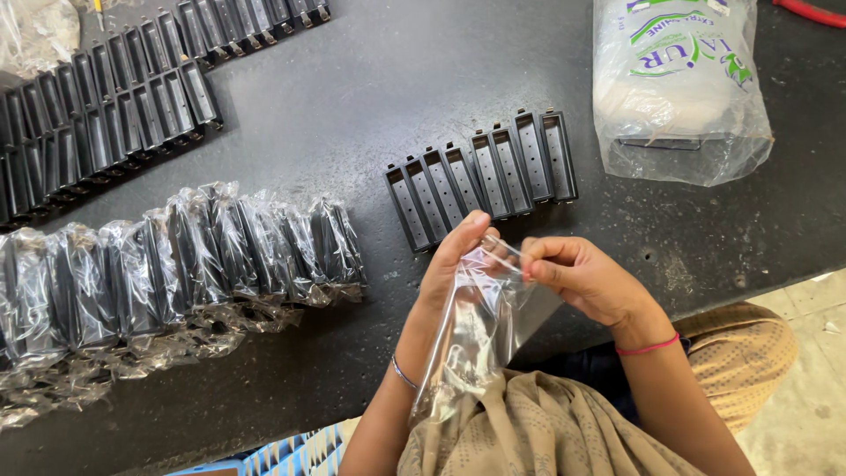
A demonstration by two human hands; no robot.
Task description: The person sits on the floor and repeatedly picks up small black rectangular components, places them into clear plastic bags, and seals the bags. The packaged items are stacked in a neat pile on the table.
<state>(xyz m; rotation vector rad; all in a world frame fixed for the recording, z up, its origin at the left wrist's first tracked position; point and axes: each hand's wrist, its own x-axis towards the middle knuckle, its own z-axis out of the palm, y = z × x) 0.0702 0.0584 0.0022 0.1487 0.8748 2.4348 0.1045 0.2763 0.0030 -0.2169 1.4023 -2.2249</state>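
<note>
Roughly midway through, judging by the piles. Left hand (pixel 454 256) and right hand (pixel 577 275) both pinched shut on the mouth of one clear plastic sleeve (pixel 480 330), fingers pulling the two edges apart, sleeve hanging down toward the lap, near edge of the bench (pixel 352 97). Nothing inside the sleeve yet, as far as visible.

Already done: a long row of bagged black parts (pixel 176 260) lying on the left side of the bench, each wrapped in crinkly clear film, packed side by side.

Still to go: a short row of eight bare black parts (pixel 483 176) just beyond the hands, lined up touching each other. Plus a much bigger batch of unbagged black parts (pixel 115 106) at the far left, stacked in two rows, so plenty left.

Also a bulging plastic bag with green print (pixel 679 84) at the far right, looks like the supply of empty sleeves but hard to be sure. Something red (pixel 811 11) peeking in at the far right corner, too cropped to tell.
</note>
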